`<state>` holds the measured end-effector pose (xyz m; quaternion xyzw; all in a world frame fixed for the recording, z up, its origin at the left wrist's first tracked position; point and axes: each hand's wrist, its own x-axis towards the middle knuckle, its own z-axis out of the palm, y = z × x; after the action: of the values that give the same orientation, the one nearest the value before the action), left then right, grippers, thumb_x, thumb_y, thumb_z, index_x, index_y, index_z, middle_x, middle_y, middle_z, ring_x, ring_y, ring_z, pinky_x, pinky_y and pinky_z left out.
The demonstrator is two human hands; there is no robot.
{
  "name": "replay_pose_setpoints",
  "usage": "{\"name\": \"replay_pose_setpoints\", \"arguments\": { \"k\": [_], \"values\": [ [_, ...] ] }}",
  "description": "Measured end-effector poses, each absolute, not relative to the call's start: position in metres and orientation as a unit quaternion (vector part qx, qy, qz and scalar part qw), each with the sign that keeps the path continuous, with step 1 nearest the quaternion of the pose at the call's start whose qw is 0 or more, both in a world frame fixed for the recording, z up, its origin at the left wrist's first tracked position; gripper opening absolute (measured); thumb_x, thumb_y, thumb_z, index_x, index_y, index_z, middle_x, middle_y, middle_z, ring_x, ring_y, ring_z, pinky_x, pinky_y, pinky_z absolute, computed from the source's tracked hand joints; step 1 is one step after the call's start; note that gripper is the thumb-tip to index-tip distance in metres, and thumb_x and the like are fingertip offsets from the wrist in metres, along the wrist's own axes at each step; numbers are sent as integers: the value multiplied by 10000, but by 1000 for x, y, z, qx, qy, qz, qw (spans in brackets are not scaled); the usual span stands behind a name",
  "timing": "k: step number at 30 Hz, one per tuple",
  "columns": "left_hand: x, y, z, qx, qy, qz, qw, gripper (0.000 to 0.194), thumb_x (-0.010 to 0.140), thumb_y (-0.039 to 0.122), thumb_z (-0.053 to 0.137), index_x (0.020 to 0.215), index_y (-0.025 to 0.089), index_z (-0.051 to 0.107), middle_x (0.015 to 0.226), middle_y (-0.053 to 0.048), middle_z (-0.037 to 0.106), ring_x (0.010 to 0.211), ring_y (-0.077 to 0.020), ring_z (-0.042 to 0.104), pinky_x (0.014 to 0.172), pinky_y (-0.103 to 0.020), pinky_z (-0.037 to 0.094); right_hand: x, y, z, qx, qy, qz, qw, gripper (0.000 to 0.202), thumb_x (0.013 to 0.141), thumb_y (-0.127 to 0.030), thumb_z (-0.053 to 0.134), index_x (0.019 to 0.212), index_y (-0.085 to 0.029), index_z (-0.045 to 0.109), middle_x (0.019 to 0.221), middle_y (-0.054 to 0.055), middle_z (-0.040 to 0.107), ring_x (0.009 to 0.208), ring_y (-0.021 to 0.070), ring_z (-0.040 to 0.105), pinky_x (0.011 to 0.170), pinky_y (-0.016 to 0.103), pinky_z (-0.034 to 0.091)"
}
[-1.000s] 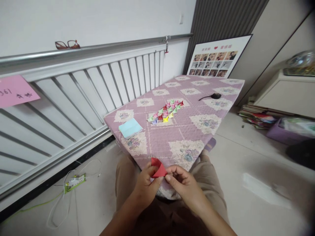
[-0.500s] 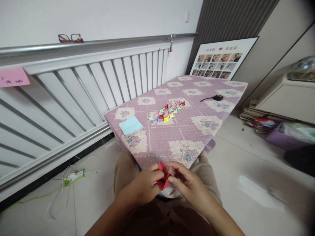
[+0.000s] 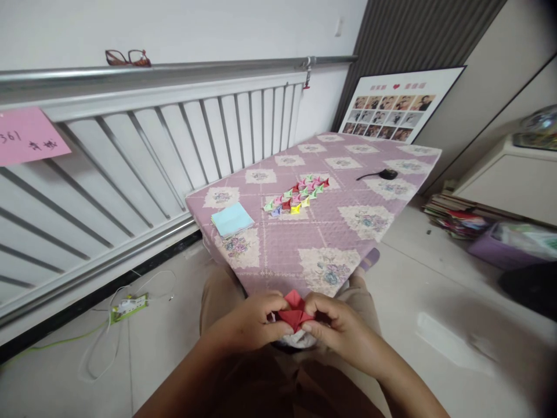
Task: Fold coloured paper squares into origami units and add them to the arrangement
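Observation:
A partly folded piece of red origami paper (image 3: 295, 316) is held over my lap, just off the near corner of the table. My left hand (image 3: 261, 319) pinches its left side between thumb and fingers. On its right side my right hand (image 3: 333, 319) grips with the thumb below and the fingers above. A pointed flap stands up at the top, and the middle is pressed in. Farther off on the table lie several small folded paper pieces (image 3: 296, 198) in green, pink, red, yellow and purple. Left of them rests a stack of light blue paper squares (image 3: 232, 220).
A purple floral cloth covers the table (image 3: 278, 249). Near its right side lies a black object with a thin tail (image 3: 387, 174). A white radiator (image 3: 174, 151) runs along the left, with eyeglasses (image 3: 127, 57) on the pipe above. A power strip (image 3: 130, 306) lies on the floor.
The red paper has turned from an upright open pocket to a wider, flatter shape. My left fingers have come out of its fold, and both hands now grip its opposite sides.

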<state>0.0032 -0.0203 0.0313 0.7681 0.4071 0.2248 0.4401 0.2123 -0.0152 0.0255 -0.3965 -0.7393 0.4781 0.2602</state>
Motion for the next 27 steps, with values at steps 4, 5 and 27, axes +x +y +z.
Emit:
{"name": "replay_pose_setpoints", "arguments": {
  "k": [4,5,27],
  "values": [
    [9,-21,26,684,470,275,486,91,804,211,534,782,155,602,737,13,569,683,-116,490,617,-225,363,206,-17,13,-428,-666,530,303,293,861,-434,540,701,-190,521,683,-4,550,654,132,505,612,257,404],
    [11,-21,23,670,483,288,485,89,804,215,535,773,155,592,708,19,558,663,-112,479,604,-224,357,204,-17,10,-436,-652,534,316,301,854,-446,548,696,-191,520,672,-3,555,647,134,514,613,261,412],
    [38,-32,-13,484,477,393,620,313,763,212,590,1062,147,653,785,-15,632,641,-105,510,612,-228,428,189,-12,-19,-457,-505,586,439,411,760,-500,662,1018,-209,527,631,-60,501,553,107,461,540,235,386]
  ]
}}
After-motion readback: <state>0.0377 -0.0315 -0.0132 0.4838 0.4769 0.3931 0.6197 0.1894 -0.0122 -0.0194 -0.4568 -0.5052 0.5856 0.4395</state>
